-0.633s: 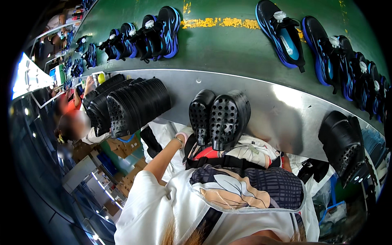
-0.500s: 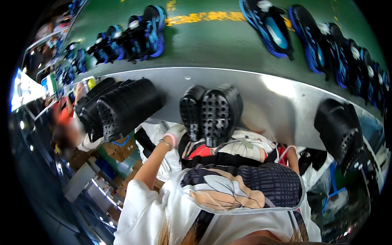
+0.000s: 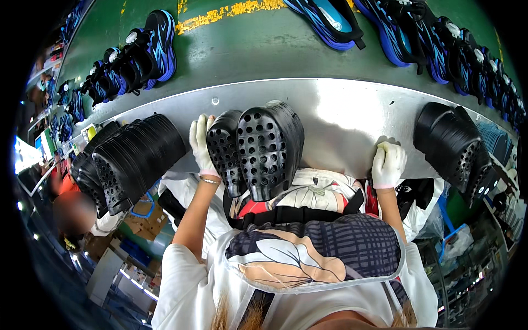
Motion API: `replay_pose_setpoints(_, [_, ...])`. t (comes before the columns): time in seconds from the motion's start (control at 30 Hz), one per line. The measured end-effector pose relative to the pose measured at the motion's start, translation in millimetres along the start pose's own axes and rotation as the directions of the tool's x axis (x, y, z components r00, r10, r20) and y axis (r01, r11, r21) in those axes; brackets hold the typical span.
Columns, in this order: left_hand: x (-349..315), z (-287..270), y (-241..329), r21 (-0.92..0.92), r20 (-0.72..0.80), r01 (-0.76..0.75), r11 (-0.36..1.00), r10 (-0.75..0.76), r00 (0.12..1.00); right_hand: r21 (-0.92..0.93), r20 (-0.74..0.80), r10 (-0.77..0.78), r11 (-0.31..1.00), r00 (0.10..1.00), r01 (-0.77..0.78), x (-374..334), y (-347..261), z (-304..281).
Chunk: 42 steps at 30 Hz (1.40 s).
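Note:
Two nested stacks of black, perforated, shoe-shaped plastic inserts (image 3: 269, 151) stand side by side in the middle of the metal ledge, their holed ends facing me. My left hand (image 3: 201, 144), in a white glove, is at the left side of these stacks. Its fingers stretch upward over the ledge, and whether they touch the inserts I cannot tell. Further right, my right hand (image 3: 388, 163), also gloved, rests at the ledge's near edge with its fingers curled in and nothing visible in them.
More stacked inserts lie on the metal ledge (image 3: 352, 146) at the left (image 3: 137, 159) and right (image 3: 452, 148). Beyond it, a green surface (image 3: 231, 55) carries rows of blue-black sneakers (image 3: 160, 47). At the far left is another person (image 3: 75, 212), near cardboard boxes (image 3: 146, 223).
My left hand has come up from below the ledge to beside the middle stacks. My right hand has risen from mostly hidden onto the ledge's edge. The whole view has shifted.

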<state>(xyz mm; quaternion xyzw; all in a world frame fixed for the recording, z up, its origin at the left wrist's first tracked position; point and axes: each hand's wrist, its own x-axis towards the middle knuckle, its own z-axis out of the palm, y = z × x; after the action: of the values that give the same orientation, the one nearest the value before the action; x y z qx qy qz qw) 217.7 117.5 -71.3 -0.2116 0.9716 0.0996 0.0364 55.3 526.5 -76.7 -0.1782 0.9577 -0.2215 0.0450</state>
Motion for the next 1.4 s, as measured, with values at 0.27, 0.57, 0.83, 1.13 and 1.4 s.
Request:
replay_pose_setpoints(0.27, [-4, 27, -18, -0.596, -0.205, 0.08, 0.799, -0.248, 0.947, 0.023, -0.095, -0.011, 1.0, 0.995, 0.013, 6, -1, 4])
replay_pose_setpoints(0.57, [10, 7, 4, 0.041, -0.283, -0.14, 0.989, 0.146, 0.948, 0.073, -0.213, -0.028, 0.996, 0.977, 0.045, 16, 11, 13])
replay_pose_setpoints(0.83, [12, 10, 8, 0.028, -0.358, -0.159, 0.987, 0.159, 0.92, 0.033, -0.234, -0.048, 0.998, 0.971, 0.057, 18, 15, 17])
replay_pose_setpoints(1.13, [16, 4, 11, 0.033, -0.385, -0.172, 0.985, 0.172, 0.907, 0.027, -0.253, -0.038, 0.999, 0.967, 0.046, 20, 15, 17])
replay_pose_setpoints(1.4, [17, 12, -11, 0.014, -0.456, -0.138, 0.99, 0.129, 0.881, 0.02, -0.257, -0.051, 0.998, 0.965, 0.058, 23, 2, 28])
